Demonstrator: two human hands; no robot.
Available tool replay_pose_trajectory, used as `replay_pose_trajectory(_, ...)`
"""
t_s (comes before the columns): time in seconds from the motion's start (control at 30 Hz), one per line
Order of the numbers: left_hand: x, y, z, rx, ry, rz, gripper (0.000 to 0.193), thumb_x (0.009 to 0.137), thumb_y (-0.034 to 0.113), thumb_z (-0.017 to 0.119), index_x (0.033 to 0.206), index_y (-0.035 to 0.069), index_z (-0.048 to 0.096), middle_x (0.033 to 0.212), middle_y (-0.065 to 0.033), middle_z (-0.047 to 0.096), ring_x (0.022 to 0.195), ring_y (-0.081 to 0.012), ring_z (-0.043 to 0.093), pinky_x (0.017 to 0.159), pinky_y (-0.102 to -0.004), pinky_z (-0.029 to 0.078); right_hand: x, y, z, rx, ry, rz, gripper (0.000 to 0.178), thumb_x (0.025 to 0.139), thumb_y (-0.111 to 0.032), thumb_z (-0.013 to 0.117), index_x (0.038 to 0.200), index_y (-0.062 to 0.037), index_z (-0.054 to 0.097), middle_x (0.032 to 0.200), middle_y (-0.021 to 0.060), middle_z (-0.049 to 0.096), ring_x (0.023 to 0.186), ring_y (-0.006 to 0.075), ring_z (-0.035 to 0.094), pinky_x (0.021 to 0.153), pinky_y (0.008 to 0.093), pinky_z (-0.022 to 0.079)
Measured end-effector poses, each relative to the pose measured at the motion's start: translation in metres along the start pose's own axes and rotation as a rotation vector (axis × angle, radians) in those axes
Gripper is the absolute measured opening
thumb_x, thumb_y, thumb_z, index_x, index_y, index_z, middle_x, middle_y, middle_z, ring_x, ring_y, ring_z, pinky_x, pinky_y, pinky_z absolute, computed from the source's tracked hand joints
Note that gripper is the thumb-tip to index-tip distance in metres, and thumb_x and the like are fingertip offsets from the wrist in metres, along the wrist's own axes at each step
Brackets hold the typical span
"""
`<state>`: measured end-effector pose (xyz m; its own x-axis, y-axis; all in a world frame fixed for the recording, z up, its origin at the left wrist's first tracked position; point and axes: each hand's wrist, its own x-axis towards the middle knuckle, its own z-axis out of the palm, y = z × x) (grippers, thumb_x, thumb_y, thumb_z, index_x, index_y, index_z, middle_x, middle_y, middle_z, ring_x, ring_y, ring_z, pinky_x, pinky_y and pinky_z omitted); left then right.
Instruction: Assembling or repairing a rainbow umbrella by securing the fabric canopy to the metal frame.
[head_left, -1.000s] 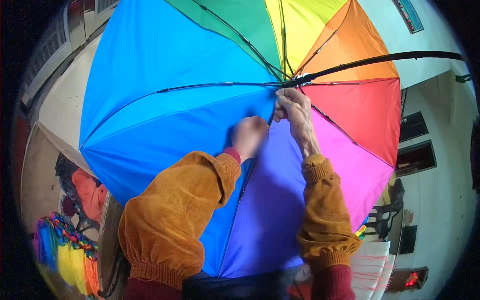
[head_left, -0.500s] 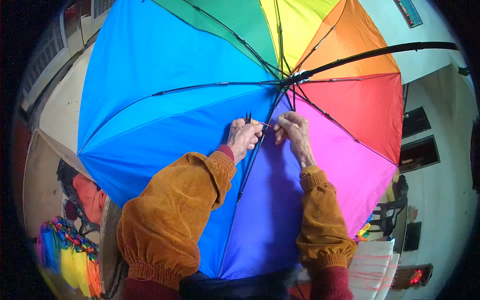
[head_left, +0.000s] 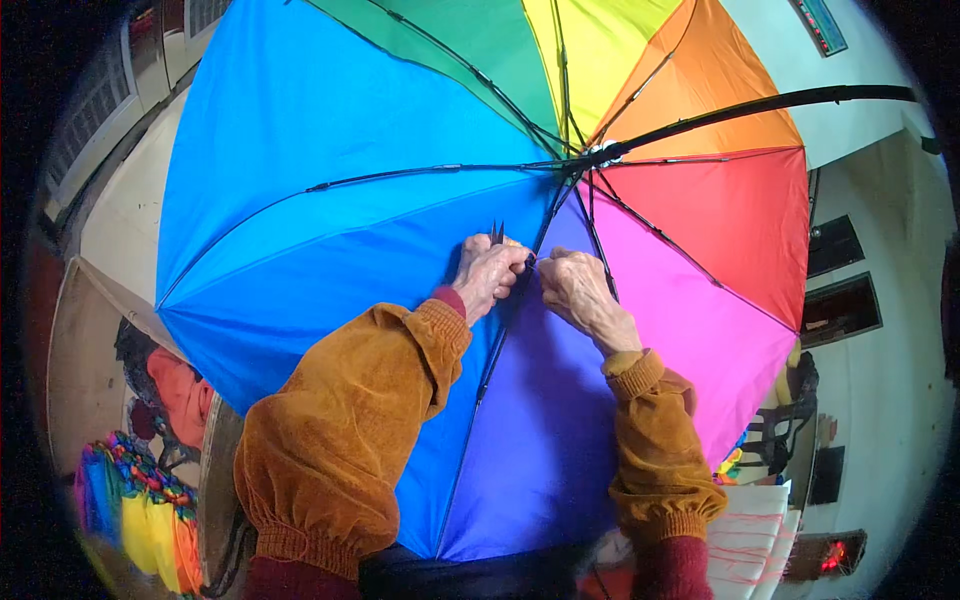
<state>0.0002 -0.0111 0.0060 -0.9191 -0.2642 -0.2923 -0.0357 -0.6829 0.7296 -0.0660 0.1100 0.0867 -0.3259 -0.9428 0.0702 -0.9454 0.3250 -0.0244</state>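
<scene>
Right hand lowered, left hand holding scissors (probably), over open umbrella

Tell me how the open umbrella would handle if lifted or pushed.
The umbrella is probably light for its size: thin-looking cloth on slender ribs. The cloth likely gives when pushed, as it creases between ribs. With that long shaft jutting out, it may tip or swing.

1. Our bare left hand is closed, its fingers curled.
2. Our bare right hand bunches into a fist just beside it.
3. Our brown-sleeved left forearm and brown-sleeved right forearm angle inward.
</scene>
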Motion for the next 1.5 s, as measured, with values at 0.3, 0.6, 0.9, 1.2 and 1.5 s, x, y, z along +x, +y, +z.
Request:
replay_pose_trajectory(0.3,0.007,0.000,-0.009,-0.265,-0.157,-0.173,0.013,0.077,0.011,0.061,0.067,0.008,0.053,0.056,0.0011,0.046,0.037,-0.0040,0.033,0.032,-0.0202,0.021,0.000,0.004,0.024,0.039,0.156,0.108,0.004,0.067,-0.003,0.054,0.066,0.0007,0.051,0.062,0.0181,0.053,0.057,0.0351,0.052,0.054,0.0433,0.041)
replay_pose_trajectory(0.6,0.004,0.000,-0.005,-0.147,-0.088,-0.140,0.011,0.076,0.006,0.058,0.067,0.008,0.053,0.059,-0.0006,0.048,0.039,-0.0043,0.035,0.032,-0.0201,0.022,-0.003,0.010,0.031,0.171,0.160,0.148,0.003,0.072,0.001,0.051,0.069,0.0023,0.053,0.064,0.0196,0.055,0.059,0.0351,0.055,0.054,0.0415,0.042)
replay_pose_trajectory(0.9,0.003,-0.005,-0.002,-0.057,-0.126,-0.031,0.021,0.078,0.006,0.055,0.061,0.012,0.044,0.055,0.0034,0.041,0.037,-0.0025,0.029,0.032,-0.0206,0.018,0.005,0.001,0.039,0.166,0.350,0.181,0.006,0.077,0.000,0.050,0.076,0.0010,0.057,0.063,0.0190,0.056,0.063,0.0350,0.058,0.054,0.0393,0.045)
replay_pose_trajectory(1.2,0.017,-0.022,-0.015,-0.185,-0.225,-0.087,0.009,0.077,0.012,0.053,0.071,0.008,0.048,0.058,-0.0002,0.041,0.038,-0.0107,0.034,0.033,-0.0250,0.027,0.010,0.002,0.028,0.464,0.201,0.287,0.002,0.077,0.001,0.048,0.077,0.0021,0.049,0.059,0.0205,0.054,0.052,0.0359,0.055,0.045,0.0418,0.042)
replay_pose_trajectory(1.5,0.011,-0.018,-0.008,1.013,0.127,0.708,0.011,0.072,0.010,0.054,0.069,0.004,0.046,0.054,-0.0143,0.047,0.046,-0.0305,0.046,0.042,-0.0390,0.038,0.033,0.013,0.019,0.501,0.626,0.370,0.017,0.086,-0.014,0.050,0.080,0.0016,0.050,0.058,0.0117,0.057,0.043,0.0215,0.054,0.041,0.0360,0.042)
